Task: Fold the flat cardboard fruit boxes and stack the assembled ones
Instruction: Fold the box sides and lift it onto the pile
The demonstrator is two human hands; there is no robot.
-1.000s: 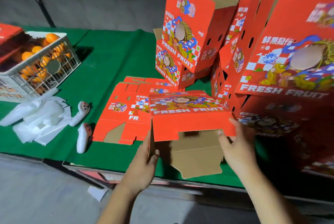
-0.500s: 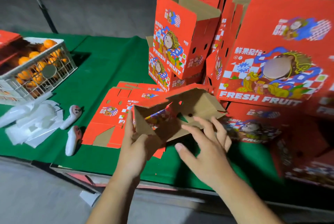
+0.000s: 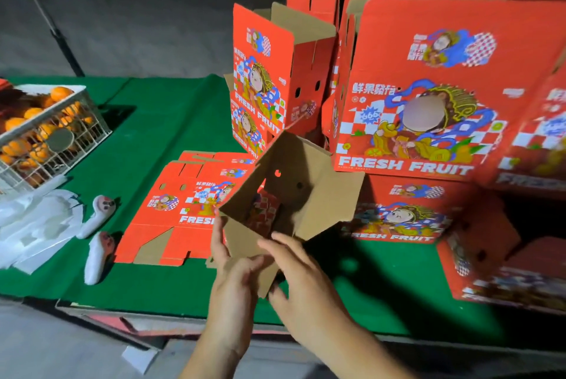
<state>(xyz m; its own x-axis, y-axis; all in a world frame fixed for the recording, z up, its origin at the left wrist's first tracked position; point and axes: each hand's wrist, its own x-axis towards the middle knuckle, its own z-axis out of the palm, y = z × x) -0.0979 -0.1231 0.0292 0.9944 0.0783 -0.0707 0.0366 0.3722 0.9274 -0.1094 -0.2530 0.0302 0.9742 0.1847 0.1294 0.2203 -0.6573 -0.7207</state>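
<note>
crate (image 3: 92,121): chopped off by the left edge
boxes far right (image 3: 539,139): blurry, run out of frame
flat stack (image 3: 171,213): right part hidden behind the half-folded box (image 3: 294,195)

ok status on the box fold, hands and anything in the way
Left hand grips the open box by a bottom flap. Right hand has fingers on the flaps, bottom not closed. Flat stack lies beside it, nothing blocking.
</note>
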